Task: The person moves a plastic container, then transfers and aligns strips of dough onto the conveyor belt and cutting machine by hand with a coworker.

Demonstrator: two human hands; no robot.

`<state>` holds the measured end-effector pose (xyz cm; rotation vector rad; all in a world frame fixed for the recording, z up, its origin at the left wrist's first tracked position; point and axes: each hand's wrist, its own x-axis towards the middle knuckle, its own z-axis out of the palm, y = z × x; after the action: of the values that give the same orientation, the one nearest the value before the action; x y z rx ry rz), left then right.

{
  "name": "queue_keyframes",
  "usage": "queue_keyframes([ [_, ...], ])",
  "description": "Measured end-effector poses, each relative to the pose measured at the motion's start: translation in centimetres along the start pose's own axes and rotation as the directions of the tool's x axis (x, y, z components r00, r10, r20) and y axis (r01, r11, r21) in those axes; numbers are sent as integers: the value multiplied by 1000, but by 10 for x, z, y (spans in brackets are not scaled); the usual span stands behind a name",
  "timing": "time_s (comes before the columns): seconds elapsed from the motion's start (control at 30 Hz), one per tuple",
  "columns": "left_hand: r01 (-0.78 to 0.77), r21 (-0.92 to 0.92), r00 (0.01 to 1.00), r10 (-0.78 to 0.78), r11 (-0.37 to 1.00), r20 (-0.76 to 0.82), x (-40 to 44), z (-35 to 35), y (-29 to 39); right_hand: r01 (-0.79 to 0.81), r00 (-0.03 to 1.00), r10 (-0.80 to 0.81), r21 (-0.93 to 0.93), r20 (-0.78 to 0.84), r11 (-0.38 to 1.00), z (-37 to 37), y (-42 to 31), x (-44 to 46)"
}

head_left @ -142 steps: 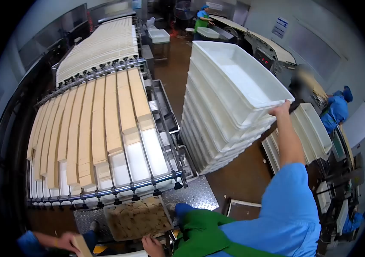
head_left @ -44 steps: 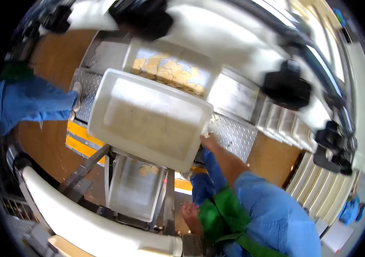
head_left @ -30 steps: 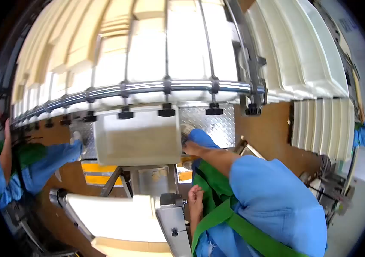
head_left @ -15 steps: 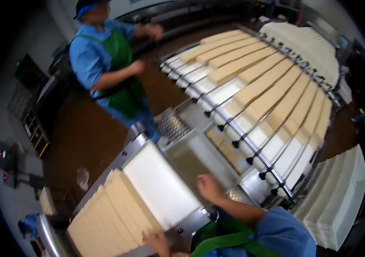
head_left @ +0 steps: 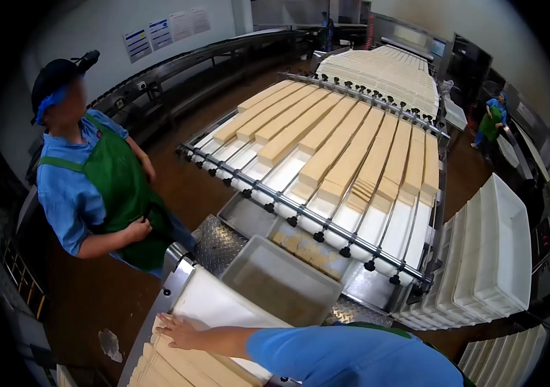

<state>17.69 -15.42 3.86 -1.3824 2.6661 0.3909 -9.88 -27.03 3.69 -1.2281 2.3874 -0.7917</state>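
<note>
"Over the belt [head_left: 223,293], away from the tub [head_left: 294,267], your reach has moved to the stacks [head_left: 188,364] lying there."
"Handling?"
"Probably soft, easily torn: cradle both ends. Your right hand [head_left: 178,333] lies spread on one end; left hand's out of view."

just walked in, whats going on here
One hand of the person wearing the camera rests on stacked pale slices that lie on a short white belt. The other hand is not in view. A plastic bin stands between this belt and a wide conveyor, which carries long pale rows. A co-worker stands at the left, touching none of it.
</note>
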Motion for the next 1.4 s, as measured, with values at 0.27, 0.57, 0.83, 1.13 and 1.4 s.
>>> queue_keyframes([
  [0.27, -176, -134, 973, 152, 975, -176, -9, 31, 6, -131, 991, 119, -306, -56, 943, 19, -13, 15],
  [0.57, -150, -301, 986, 121, 942, -113, 4, 16, 26, -486, 861, 507, -237, 36, 841, -57, 19, -16],
  [0.83, -214, -153, 974, 223, 965, 40, 31, 17, 50, -502, 829, 529, 175, -182, 847, -93, 68, -55],
  [1.13, -483, -598, 871, 280, 640, -404, 8, 19, 152, -188, 462, 427, 385, -777, 904, -224, 100, -239],
  [1.4, -760, -494, 642, 602, 422, -475, -25, 23, 246, -260, 96, 334, 300, -938, 918, -284, 148, -383],
])
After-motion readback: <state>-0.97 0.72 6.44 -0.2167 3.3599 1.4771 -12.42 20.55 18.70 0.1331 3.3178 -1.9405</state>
